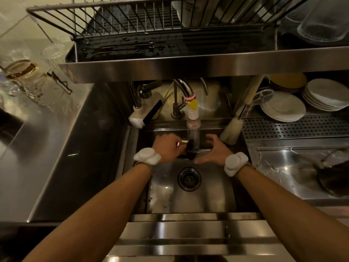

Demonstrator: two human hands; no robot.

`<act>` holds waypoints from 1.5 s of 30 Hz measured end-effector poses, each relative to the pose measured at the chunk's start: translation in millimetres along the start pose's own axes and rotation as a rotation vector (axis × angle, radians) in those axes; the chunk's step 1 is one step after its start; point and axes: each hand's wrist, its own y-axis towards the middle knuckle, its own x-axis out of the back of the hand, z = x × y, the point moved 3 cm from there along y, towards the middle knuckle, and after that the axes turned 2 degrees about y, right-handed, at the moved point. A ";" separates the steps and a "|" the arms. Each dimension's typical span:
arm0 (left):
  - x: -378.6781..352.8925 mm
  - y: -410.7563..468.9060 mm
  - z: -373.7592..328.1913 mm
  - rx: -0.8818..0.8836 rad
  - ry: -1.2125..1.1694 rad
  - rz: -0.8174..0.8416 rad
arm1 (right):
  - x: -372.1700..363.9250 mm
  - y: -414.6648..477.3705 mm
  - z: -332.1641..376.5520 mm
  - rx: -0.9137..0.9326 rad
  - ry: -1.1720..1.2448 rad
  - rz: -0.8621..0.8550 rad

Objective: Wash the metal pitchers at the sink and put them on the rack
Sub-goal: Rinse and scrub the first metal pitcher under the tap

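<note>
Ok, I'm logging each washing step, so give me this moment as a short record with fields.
left hand: grips a small dark pitcher under the tap nozzle
right hand: open, fingers spread beside the pitcher; contact unclear
water: running from the tap nozzle onto the pitcher
wire rack: on the shelf above the sink
stage: rinsing, not yet racked

The one camera sat on my head, looking forward and steeply down into the sink (217, 191), near enough that it filled the middle of the wide picture. My forearms (105, 205) ran in from the bottom edge to my left hand (168, 148) and right hand (214, 151) at the pitcher (191, 151). The rack (132, 23) crossed the top, the tabletop (28, 157) the left.
</note>
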 end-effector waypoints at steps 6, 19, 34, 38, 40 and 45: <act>2.6 -11.9 -28.2 -0.301 0.938 0.076 | 23.1 -4.3 -16.5 -0.056 -0.066 -0.001; -5.0 -8.2 -28.7 0.294 0.261 -0.136 | 20.7 -0.4 -13.9 0.071 -0.130 0.115; -41.0 -6.6 -9.8 0.677 -1.491 0.035 | -5.8 29.3 0.3 -0.092 0.297 0.217; -39.2 1.6 11.0 0.764 -1.292 -0.039 | -12.6 27.9 0.9 -0.120 0.301 0.313; -42.2 2.1 15.3 0.791 -1.217 -0.029 | -11.2 25.3 -7.7 -0.125 0.286 0.274; -44.0 -0.2 23.4 0.822 -1.096 -0.054 | -8.1 40.9 -3.1 -0.070 0.458 0.028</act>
